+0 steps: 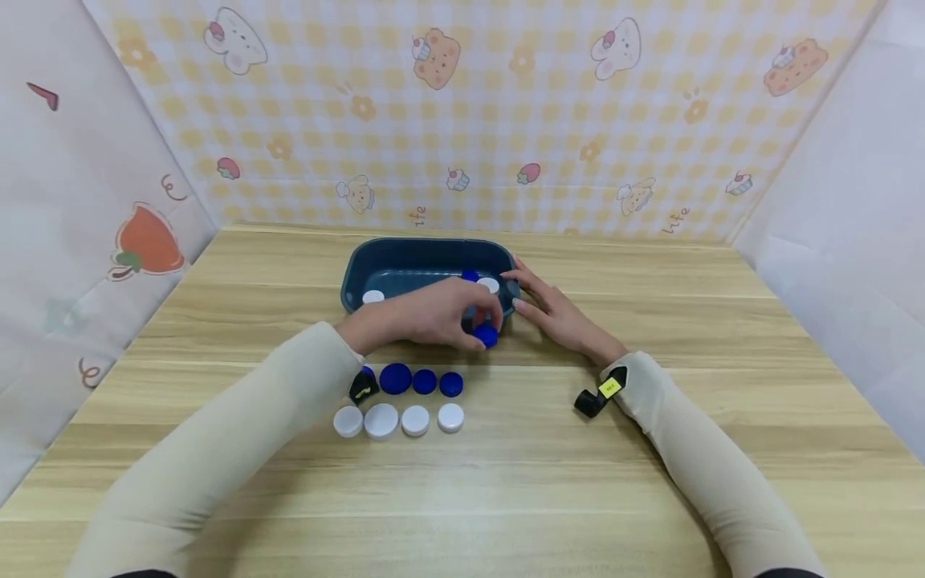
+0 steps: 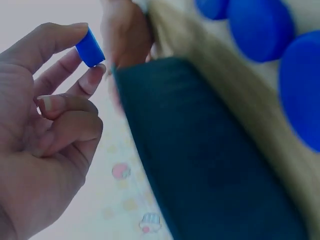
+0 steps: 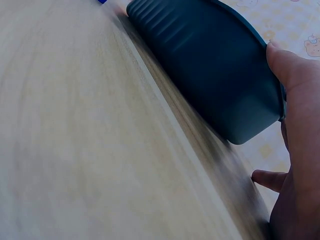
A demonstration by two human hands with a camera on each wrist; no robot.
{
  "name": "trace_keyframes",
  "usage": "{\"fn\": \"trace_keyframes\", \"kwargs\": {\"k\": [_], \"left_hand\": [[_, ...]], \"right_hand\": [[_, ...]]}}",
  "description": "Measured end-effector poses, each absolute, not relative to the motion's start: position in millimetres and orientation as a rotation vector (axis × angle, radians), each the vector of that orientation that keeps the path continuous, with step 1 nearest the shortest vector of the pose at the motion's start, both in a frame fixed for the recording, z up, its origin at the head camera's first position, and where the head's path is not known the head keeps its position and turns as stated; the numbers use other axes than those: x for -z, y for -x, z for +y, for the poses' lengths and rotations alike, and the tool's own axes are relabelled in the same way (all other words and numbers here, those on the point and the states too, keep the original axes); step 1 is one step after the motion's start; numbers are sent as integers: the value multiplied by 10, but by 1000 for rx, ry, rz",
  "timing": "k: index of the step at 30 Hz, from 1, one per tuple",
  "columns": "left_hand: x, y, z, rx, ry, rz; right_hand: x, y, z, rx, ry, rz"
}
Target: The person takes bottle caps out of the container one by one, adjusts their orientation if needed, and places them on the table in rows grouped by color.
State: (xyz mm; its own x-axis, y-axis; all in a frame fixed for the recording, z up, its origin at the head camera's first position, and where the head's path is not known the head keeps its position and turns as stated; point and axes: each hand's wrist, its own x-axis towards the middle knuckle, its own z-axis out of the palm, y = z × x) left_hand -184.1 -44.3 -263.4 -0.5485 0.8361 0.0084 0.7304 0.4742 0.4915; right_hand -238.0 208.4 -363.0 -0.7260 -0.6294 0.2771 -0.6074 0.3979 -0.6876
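My left hand (image 1: 451, 309) pinches a small blue cap (image 1: 486, 335) between thumb and fingertip, just in front of the dark teal tub (image 1: 426, 245). In the left wrist view the blue cap (image 2: 90, 48) is held on edge, the other fingers loosely bent. At the tub's right end my right hand (image 1: 560, 317) holds the rim, with a finger over the edge and the thumb at the near corner. The right wrist view shows its thumb (image 3: 285, 62) against the tub's rim. Inside lie white caps (image 1: 372, 297) and a blue cap (image 1: 470, 275); my left hand hides part of the interior.
On the wooden table (image 1: 578, 498), a row of blue caps (image 1: 395, 378) lies nearer than the tub, its left end partly covered by the wrist camera. Closer still is a row of white caps (image 1: 381, 421). A patterned backdrop (image 1: 477, 120) rises behind the table.
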Motion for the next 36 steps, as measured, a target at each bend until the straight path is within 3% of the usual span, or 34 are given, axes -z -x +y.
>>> {"fn": "trace_keyframes", "kwargs": {"k": [15,29,36], "left_hand": [[2896,1608,-304,-163,-1350,2475],[2964,1619,-322,-112,-1327,2445],[2902,1630,-455,-307,-1303,2448]], "right_hand": [[3629,2397,2077,1254,1140,2605],[3620,2386,2074,1268,1132,2593],[3611,2360,2070,1256,1145,2604]]}}
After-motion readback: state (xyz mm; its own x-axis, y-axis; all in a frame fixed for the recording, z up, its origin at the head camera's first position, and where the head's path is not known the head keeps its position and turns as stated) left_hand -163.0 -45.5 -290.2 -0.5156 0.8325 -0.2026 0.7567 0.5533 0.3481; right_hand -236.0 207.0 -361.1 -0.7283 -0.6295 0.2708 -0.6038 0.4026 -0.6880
